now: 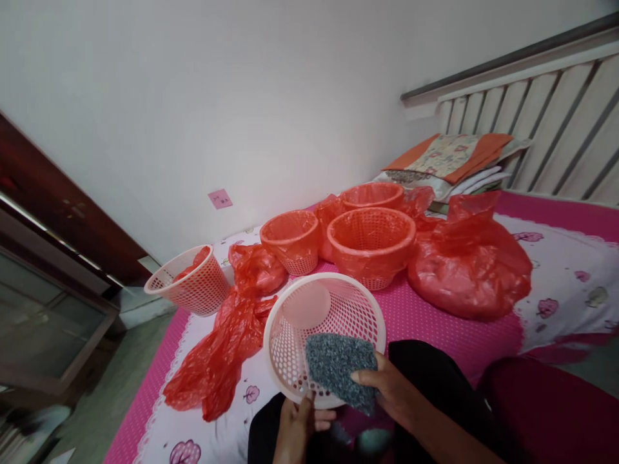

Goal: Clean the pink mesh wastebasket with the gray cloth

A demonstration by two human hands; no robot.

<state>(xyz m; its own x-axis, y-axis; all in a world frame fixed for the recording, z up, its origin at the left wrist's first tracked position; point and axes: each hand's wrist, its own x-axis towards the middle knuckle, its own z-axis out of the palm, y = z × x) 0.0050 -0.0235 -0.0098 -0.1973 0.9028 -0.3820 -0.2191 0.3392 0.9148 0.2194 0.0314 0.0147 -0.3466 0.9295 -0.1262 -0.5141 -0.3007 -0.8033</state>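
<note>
Far left on the bed (556,258): a white basket (193,283) tipped on its side, then a crumpled red plastic bag (217,361). Near centre, left hand (297,425) closed on the lower rim of a pale pink mesh basket (319,322), held tilted above the lap. Right hand (391,390) pinches a grey scouring pad (338,367) against the basket's rim. Behind: three bag-lined baskets (372,241); right, a bulging red bag (469,264).

Seated at the bed (556,258), my left hand (297,425) grips the rim of a pale basket (324,338) while my right hand (391,390) presses a grey cloth (338,367) inside it, red-lined baskets (372,245) and bags (469,264) beyond.
</note>
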